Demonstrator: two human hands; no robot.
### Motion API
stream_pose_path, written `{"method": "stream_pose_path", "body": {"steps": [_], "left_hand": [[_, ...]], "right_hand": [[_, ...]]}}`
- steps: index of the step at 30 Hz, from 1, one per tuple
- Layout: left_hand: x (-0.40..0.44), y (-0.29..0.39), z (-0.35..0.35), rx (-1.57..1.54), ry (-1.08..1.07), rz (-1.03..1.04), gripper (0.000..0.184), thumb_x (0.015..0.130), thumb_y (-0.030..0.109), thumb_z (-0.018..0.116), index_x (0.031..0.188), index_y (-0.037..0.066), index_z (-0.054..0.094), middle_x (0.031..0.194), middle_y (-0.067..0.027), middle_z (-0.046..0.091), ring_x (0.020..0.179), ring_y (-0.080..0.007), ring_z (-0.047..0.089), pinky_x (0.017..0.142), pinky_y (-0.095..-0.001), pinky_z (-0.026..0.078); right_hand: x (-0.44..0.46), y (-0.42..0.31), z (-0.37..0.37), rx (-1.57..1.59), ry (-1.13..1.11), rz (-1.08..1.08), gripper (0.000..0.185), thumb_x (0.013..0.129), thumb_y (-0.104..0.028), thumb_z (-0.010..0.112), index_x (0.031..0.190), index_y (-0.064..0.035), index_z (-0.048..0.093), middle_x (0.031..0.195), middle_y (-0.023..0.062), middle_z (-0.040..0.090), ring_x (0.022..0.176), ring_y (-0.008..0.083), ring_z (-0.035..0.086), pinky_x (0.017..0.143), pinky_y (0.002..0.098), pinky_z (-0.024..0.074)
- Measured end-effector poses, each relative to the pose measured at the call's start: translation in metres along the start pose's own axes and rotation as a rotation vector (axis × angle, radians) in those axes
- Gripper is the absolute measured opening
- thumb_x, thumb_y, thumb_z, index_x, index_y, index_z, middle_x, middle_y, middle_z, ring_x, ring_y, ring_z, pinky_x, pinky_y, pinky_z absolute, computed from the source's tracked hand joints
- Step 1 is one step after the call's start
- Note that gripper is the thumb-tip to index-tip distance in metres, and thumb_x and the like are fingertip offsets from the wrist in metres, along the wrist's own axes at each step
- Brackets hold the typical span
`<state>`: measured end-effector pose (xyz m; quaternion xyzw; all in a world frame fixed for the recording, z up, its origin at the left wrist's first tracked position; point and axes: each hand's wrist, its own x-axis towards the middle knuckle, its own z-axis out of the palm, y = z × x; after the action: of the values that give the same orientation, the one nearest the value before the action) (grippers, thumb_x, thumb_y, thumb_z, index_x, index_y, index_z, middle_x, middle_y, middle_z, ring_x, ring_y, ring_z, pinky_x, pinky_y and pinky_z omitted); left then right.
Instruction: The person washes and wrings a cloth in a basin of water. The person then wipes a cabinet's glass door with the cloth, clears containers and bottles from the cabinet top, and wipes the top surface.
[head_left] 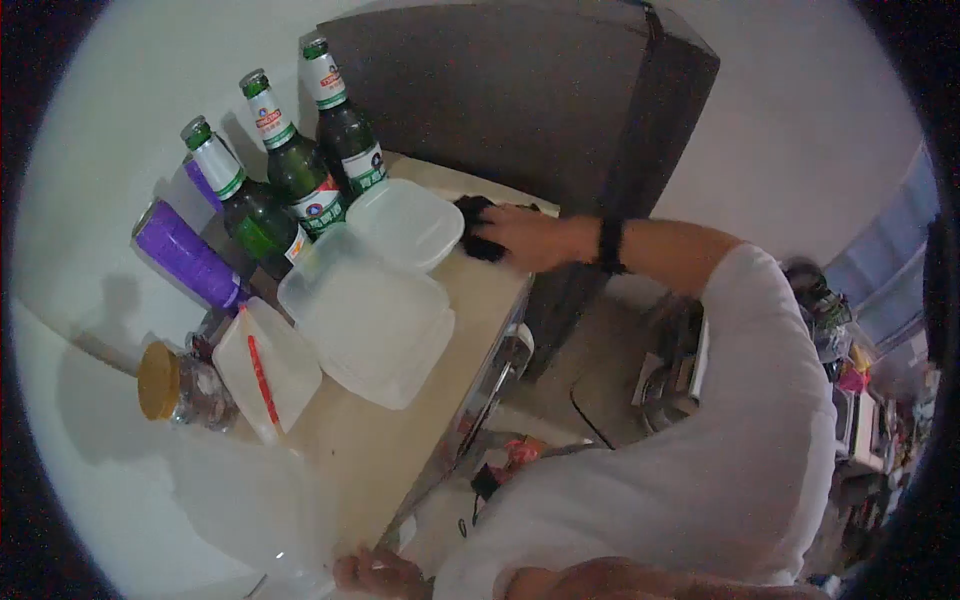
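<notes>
Near the far end of the pale tabletop, my right hand (525,236), with a black band at the wrist, presses down on a bunched black cloth (482,228). Its fingers are closed over the cloth and slightly blurred. Just beside the cloth lies a translucent plastic container (408,222), next to a larger pair of overlapping ones (372,325). My left hand (382,574) is low in view at the table's near edge, fingers curled. A clear plastic piece (255,500) lies by its fingertips; whether they grip it is unclear.
Several things line the wall: green beer bottles (300,170), a purple can (188,255), a cork-lidded jar (165,383) and a white carton with a red strip (262,375). A dark grey cabinet (520,90) stands behind the table (350,470). Clutter covers the floor right.
</notes>
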<state>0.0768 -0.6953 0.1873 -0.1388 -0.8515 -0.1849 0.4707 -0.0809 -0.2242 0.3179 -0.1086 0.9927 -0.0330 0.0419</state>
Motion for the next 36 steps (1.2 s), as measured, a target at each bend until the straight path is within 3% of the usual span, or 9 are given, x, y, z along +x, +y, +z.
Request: {"method": "stream_pose_path", "body": {"steps": [4,6,10,16,20,26,32,33,36], "left_hand": [[-0.024,-0.042,0.013,0.055,-0.004,0.062,0.017,0.084,0.019,0.053,0.096,0.007,0.056,0.104,-0.0171,0.046,0.102,-0.0357,0.042,0.085,-0.0515,0.034],[-0.039,-0.079,0.043,0.359,0.567,0.723,0.018,0.085,0.016,0.054,0.079,-0.001,0.056,0.074,-0.0098,0.055,0.063,-0.0222,0.050,0.062,-0.0380,0.040],[-0.013,-0.045,0.024,0.131,0.186,0.369,0.018,0.085,0.017,0.054,0.080,0.000,0.056,0.074,-0.0101,0.055,0.061,-0.0214,0.050,0.060,-0.0392,0.040],[0.003,-0.036,0.021,0.123,0.146,0.323,0.017,0.084,0.019,0.055,0.080,0.002,0.056,0.074,-0.0105,0.056,0.059,-0.0203,0.050,0.058,-0.0411,0.040],[0.005,-0.034,0.019,0.123,0.133,0.316,0.017,0.083,0.020,0.056,0.080,0.003,0.057,0.073,-0.0108,0.056,0.057,-0.0195,0.050,0.056,-0.0423,0.040],[0.004,-0.031,0.013,0.107,0.136,0.320,0.017,0.082,0.022,0.057,0.081,0.005,0.057,0.073,-0.0113,0.056,0.054,-0.0183,0.049,0.054,-0.0442,0.040],[0.016,-0.026,0.022,0.103,0.299,0.501,0.017,0.081,0.023,0.058,0.081,0.006,0.057,0.073,-0.0117,0.056,0.051,-0.0172,0.049,0.051,-0.0461,0.040],[0.025,-0.020,0.027,0.147,0.498,0.665,0.017,0.081,0.024,0.058,0.081,0.006,0.057,0.073,-0.0117,0.056,0.051,-0.0170,0.049,0.051,-0.0464,0.040],[0.013,-0.019,0.018,0.051,0.206,0.346,0.017,0.082,0.024,0.057,0.083,0.007,0.057,0.076,-0.0120,0.054,0.057,-0.0186,0.048,0.055,-0.0462,0.039]], "right_hand": [[-0.006,0.011,0.011,-0.059,0.143,-0.198,0.050,0.072,-0.007,0.056,0.120,0.0005,0.043,0.124,0.0201,0.040,0.112,0.0342,0.043,0.088,0.0414,0.0405],[0.008,0.016,0.009,-0.053,0.187,-0.192,0.047,0.072,-0.005,0.055,0.118,0.0011,0.045,0.123,0.0208,0.041,0.112,0.0331,0.044,0.087,0.0398,0.0415],[0.075,0.025,-0.002,0.071,0.131,-0.155,0.033,0.076,-0.009,0.052,0.108,-0.0022,0.051,0.103,0.0176,0.056,0.098,0.0306,0.054,0.084,0.0389,0.0442],[0.210,0.073,0.028,-0.005,0.133,-0.113,0.027,0.075,-0.015,0.057,0.099,-0.0021,0.056,0.093,0.0186,0.060,0.087,0.0327,0.058,0.073,0.0389,0.0472],[0.160,-0.002,-0.061,0.290,0.041,-0.012,0.026,0.073,-0.016,0.060,0.095,-0.0024,0.058,0.088,0.0196,0.061,0.083,0.0341,0.060,0.072,0.0399,0.0474],[0.226,0.050,-0.007,0.069,0.121,0.044,0.025,0.077,-0.025,0.057,0.094,-0.0082,0.062,0.093,0.0161,0.063,0.082,0.0347,0.061,0.070,0.0438,0.0479],[0.129,0.077,0.007,-0.039,0.093,-0.089,0.021,0.076,-0.021,0.058,0.091,-0.0066,0.061,0.088,0.0142,0.063,0.078,0.0323,0.062,0.064,0.0417,0.0485],[0.077,0.044,-0.025,0.028,-0.007,-0.001,0.049,0.066,-0.001,0.056,0.115,-0.0038,0.051,0.098,0.0203,0.059,0.093,0.0359,0.056,0.077,0.0407,0.0464],[0.018,0.052,-0.003,0.122,0.092,0.116,0.034,0.071,-0.017,0.064,0.102,-0.0045,0.055,0.099,0.0141,0.061,0.091,0.0310,0.059,0.076,0.0401,0.0476]]}}
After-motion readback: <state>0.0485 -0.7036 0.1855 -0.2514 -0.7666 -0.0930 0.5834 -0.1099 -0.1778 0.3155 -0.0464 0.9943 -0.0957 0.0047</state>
